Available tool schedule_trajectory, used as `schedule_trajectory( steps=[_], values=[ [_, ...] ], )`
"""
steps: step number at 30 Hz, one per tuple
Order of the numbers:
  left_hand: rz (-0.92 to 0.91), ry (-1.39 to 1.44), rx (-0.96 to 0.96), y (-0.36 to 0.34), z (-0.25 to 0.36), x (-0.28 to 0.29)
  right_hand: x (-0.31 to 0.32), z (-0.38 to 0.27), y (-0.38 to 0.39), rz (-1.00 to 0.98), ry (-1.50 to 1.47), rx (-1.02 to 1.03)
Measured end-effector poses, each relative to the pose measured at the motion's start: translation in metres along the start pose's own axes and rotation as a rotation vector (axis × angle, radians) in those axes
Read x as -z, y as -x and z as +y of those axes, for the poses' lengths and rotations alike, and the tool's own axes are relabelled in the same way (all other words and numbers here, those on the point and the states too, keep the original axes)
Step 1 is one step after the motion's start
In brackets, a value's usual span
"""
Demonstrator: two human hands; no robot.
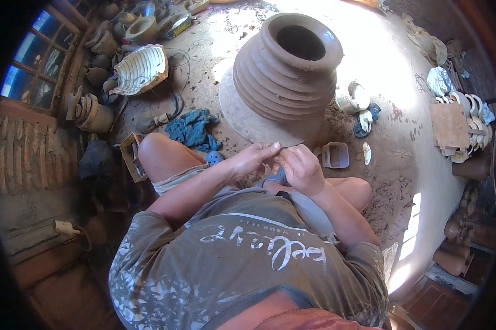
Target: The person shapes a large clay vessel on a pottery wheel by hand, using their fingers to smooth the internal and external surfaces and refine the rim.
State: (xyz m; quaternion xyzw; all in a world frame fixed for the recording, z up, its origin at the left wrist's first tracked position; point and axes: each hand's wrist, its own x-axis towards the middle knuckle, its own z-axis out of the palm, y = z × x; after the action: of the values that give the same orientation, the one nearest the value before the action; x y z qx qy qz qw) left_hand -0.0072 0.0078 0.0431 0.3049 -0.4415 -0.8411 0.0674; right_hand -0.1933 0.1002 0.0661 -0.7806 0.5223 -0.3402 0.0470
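Observation:
Close together in front of my lap are my left hand (258, 158) and my right hand (299, 167), both with fingers closed in a pinch. A thin dark sliver (293, 145) shows between the fingertips; its kind is too small to make out. Just beyond the hands stands a large ribbed clay pot (284, 82), upright, with a thick rolled rim and a dark round mouth. It rests on a pale round base (231, 113). Neither hand visibly touches the pot.
Right of the pot are a white bucket (352, 97), a clear plastic tub (335, 155) and a pale oval piece (367, 153). Left lie a blue cloth (193, 129), a small box (131, 158) and a white ribbed mould (142, 70). Clay pots (451, 261) stand along the right side.

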Motion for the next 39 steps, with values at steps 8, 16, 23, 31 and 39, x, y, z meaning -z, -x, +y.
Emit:
schedule_trajectory(
  steps=[8, 16, 23, 31, 39],
  values=[
    [0.361, -0.222, -0.238, -0.022, -0.016, 0.004, -0.004, 0.005, 0.001, 0.089, -0.247, -0.424],
    [0.472, -1.646, -0.127, -0.037, -0.047, 0.035, 0.039, 0.01, -0.072, 0.39, -0.084, -0.315],
    [0.396, -1.704, 0.042, -0.054, -0.044, 0.026, 0.031, 0.037, -0.124, 0.423, 0.334, 0.085],
    [0.373, -1.764, 0.078, -0.061, -0.038, 0.027, 0.035, 0.022, -0.136, 0.275, 0.603, -0.009],
    [0.348, -1.937, 0.195, -0.083, -0.035, 0.03, 0.024, 0.038, -0.146, 0.344, 0.461, 0.075]
  ],
)
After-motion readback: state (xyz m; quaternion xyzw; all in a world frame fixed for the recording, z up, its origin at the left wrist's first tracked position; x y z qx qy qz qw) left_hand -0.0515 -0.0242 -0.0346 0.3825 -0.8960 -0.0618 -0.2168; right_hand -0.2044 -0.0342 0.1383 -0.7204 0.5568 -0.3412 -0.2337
